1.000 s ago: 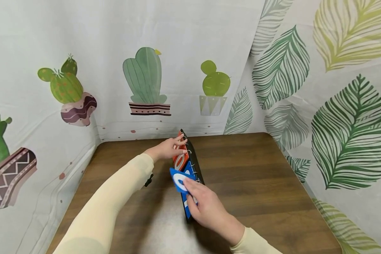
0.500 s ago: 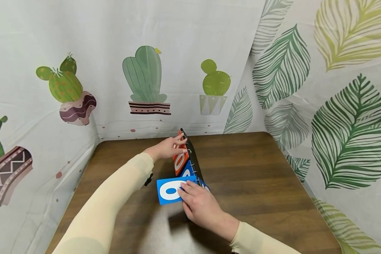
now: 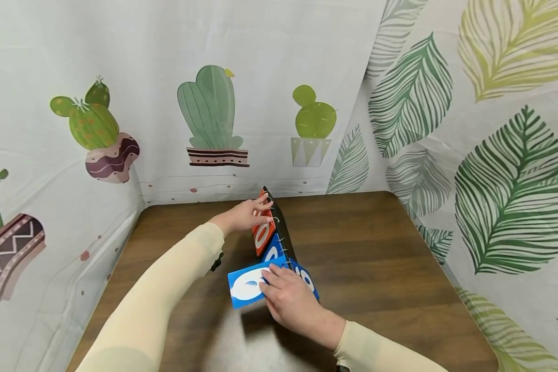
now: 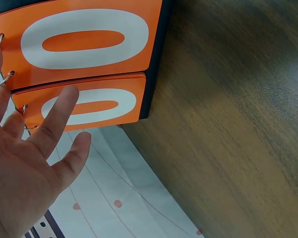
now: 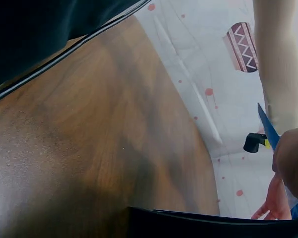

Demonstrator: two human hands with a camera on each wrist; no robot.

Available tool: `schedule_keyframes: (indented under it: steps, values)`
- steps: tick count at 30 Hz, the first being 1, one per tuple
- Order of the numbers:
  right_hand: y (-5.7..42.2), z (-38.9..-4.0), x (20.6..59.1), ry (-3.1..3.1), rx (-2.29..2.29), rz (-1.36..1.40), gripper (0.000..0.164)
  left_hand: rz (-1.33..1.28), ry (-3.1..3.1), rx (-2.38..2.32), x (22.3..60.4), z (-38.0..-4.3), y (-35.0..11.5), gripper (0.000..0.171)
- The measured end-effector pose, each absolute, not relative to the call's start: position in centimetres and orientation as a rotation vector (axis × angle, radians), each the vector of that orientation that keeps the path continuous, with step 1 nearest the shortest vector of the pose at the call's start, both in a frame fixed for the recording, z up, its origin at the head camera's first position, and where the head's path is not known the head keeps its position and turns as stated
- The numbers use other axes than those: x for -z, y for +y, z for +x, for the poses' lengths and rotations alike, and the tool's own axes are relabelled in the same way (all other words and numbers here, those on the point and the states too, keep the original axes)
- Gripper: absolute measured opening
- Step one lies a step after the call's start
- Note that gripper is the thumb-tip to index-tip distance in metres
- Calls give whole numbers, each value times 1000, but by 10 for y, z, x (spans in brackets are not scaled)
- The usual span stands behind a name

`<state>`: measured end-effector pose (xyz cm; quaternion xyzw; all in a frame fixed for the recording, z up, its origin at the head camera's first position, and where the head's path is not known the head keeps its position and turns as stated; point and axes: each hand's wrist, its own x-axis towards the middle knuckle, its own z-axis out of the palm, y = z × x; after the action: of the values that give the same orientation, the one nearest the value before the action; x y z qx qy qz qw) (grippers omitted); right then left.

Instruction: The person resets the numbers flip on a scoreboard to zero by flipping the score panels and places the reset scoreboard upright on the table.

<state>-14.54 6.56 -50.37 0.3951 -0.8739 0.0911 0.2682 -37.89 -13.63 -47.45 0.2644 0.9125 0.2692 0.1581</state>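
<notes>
At a brown wood-grain table (image 3: 381,253), left to right: spread-fingered left hand (image 3: 243,215), gripping nothing; glossy blue white-numbered card (image 3: 245,287), probably light, flexible, best held by its free edge; orange numbered cards (image 3: 262,237), ring-hung beyond it on a black stand (image 3: 283,227); right hand (image 3: 295,299), pinching the blue card.

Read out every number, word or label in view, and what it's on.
"0": upper orange card, left wrist view.
"0": lower orange card, same view.
Blue card under the right fingers: numeral blurred, partly covered, unreadable.
Farther blue card, rightmost blue card: numerals partly hidden, unreadable.
No readable words.
</notes>
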Motion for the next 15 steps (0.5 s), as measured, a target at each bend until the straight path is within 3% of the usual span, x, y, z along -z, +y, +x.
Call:
schedule_keyframes:
  steps: [7,15]
  values:
    - [69,-152,502,-2408,-333,950,52,799,2611,-780,476,-379,-137,74]
    - [76,-151,500,-2320,-736,843,55,782,2617,-777,478,-381,-137,75]
